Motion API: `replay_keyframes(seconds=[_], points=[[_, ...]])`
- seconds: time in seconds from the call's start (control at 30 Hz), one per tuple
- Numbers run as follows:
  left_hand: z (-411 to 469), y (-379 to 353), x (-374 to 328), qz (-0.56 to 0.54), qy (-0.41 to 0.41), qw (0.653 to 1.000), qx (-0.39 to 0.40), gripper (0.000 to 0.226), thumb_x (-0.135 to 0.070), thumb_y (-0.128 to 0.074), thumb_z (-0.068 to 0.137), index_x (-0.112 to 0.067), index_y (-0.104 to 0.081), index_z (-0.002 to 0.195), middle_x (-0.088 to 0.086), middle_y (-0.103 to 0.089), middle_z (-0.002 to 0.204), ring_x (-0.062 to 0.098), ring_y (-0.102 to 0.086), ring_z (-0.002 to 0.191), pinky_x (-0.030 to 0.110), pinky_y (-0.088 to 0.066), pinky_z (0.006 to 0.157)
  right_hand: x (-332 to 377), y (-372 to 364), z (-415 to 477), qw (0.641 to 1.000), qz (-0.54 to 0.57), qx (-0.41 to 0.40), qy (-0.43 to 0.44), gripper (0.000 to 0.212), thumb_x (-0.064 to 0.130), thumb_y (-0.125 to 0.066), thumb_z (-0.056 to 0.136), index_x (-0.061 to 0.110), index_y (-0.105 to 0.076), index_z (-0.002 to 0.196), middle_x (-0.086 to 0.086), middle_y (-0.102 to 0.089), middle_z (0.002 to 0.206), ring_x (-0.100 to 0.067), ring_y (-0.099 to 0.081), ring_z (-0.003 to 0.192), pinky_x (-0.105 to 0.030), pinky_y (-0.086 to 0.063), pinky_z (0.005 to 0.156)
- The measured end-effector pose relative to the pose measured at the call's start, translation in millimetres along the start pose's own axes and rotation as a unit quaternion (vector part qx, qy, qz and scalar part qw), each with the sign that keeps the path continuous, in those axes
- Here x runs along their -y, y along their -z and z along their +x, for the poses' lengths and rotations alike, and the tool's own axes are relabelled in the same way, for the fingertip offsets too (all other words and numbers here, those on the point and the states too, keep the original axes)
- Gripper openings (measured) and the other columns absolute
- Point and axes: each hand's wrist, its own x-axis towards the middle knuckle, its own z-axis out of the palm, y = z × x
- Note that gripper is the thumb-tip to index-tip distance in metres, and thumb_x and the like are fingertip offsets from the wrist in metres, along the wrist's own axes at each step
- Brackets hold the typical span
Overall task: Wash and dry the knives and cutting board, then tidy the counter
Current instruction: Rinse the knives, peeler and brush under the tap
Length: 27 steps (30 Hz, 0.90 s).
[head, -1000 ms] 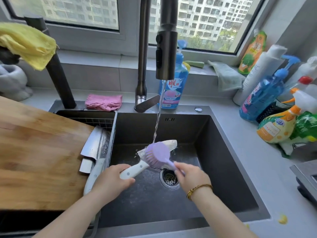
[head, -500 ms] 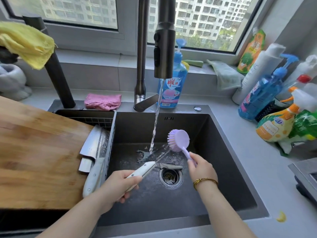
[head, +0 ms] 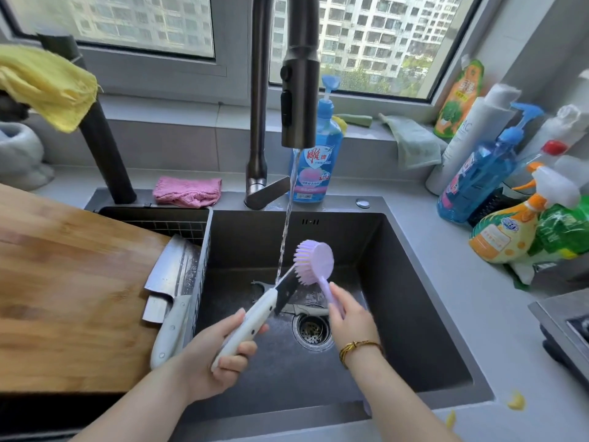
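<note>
The left hand [head: 220, 352] grips the white-handled steel knife [head: 264, 306] edge-up under the running stream so the right hand [head: 350, 317], clamped on the lilac round-headed plastic brush [head: 315, 261], can scrub its blade.

pink cloth [head: 187, 191] beside blue soap bottle [head: 315, 161].

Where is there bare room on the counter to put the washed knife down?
Free: the grey counter strip between the sink rim and the spray bottles, running toward you. Also most of the wooden cutting board, left of the cleaver. Crowded: the right back corner with bottles, and the ledge behind the sink around the pink cloth and blue soap bottle.
</note>
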Motion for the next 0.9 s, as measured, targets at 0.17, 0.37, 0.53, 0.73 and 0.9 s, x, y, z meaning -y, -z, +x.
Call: replay_keyframes(seconds=[0.17,0.37,0.53,0.73,0.9], points=[[-3,-1,-11,-0.019,-0.009,1.0,0.004,0.044,-0.049,-0.04,0.085,-0.007,-0.054,0.086,0.0,-0.034,0.043,0.004,-0.027,0.02,0.005,-0.021,0.023,4,-28,-15,0.995,0.06,0.082,0.023,0.038,0.014,-0.042,0.095,0.025,-0.049,0.131,0.002,-0.061,0.116,-0.017,-0.058,0.104,-0.017,-0.038,0.086],[-1,-3,-10,-0.008,-0.001,1.0,0.024,0.039,-0.044,-0.046,0.076,-0.007,-0.053,0.084,0.0,-0.033,0.043,0.004,-0.028,0.02,0.003,-0.02,0.024,17,-18,6,0.994,0.102,0.037,0.025,0.036,0.013,-0.044,0.093,0.022,-0.054,0.127,0.002,-0.062,0.103,-0.012,-0.052,0.089,-0.017,-0.037,0.08],[-1,4,-8,-0.043,-0.004,0.999,0.025,0.037,-0.042,-0.049,0.073,-0.006,-0.051,0.083,0.0,-0.033,0.043,0.005,-0.029,0.019,0.007,-0.021,0.021,15,-26,11,0.994,0.081,0.071,0.01,0.032,0.023,-0.049,0.094,0.018,-0.058,0.124,0.011,-0.057,0.078,-0.004,-0.049,0.069,-0.013,-0.037,0.068],[-6,8,-15,-0.06,-0.019,0.995,0.071,0.052,-0.029,-0.087,0.049,-0.003,-0.055,0.081,0.002,-0.035,0.042,0.008,-0.031,0.019,0.011,-0.023,0.019,12,-14,-10,0.991,0.023,0.116,0.063,0.034,0.015,-0.047,0.093,0.021,-0.055,0.126,0.016,-0.053,0.078,0.007,-0.046,0.063,-0.002,-0.034,0.06],[-3,3,-6,-0.045,0.003,0.995,0.085,0.036,-0.029,-0.08,0.066,-0.001,-0.059,0.076,0.003,-0.035,0.042,0.008,-0.032,0.019,0.009,-0.023,0.021,29,1,27,1.0,0.021,0.016,0.007,0.035,0.02,-0.044,0.095,0.022,-0.054,0.128,-0.002,-0.063,0.095,-0.018,-0.057,0.087,-0.022,-0.043,0.081]])
